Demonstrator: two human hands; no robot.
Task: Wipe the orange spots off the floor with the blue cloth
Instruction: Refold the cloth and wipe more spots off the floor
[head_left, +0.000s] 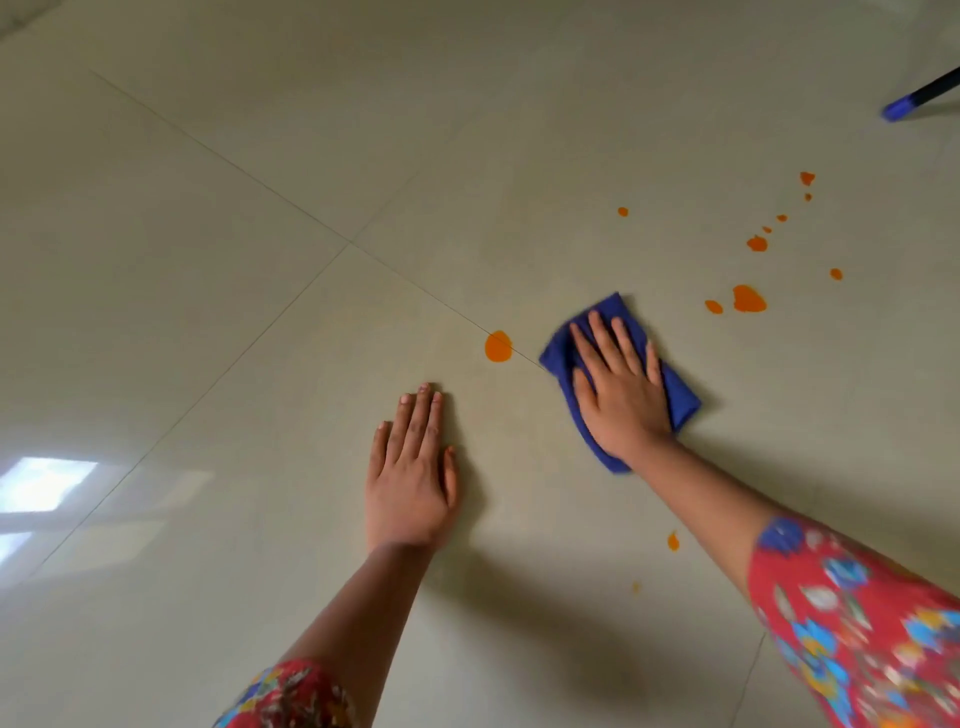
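A folded blue cloth (680, 395) lies on the pale tiled floor (260, 260), and my right hand (618, 384) presses flat on it with straight fingers. My left hand (413, 467) rests flat on the bare floor, left of the cloth. One round orange spot (498, 346) sits on a tile seam just left of the cloth. A large orange spot (748, 299) with a smaller one (714, 306) lies to the cloth's right. Several small orange spots (757, 242) trail off toward the far right. Another orange drop (673, 541) lies under my right forearm.
A dark stick with a blue tip (901, 106) touches the floor at the far right. Thin tile seams cross near the middle. A bright window reflection (47, 483) shines on the floor at the left.
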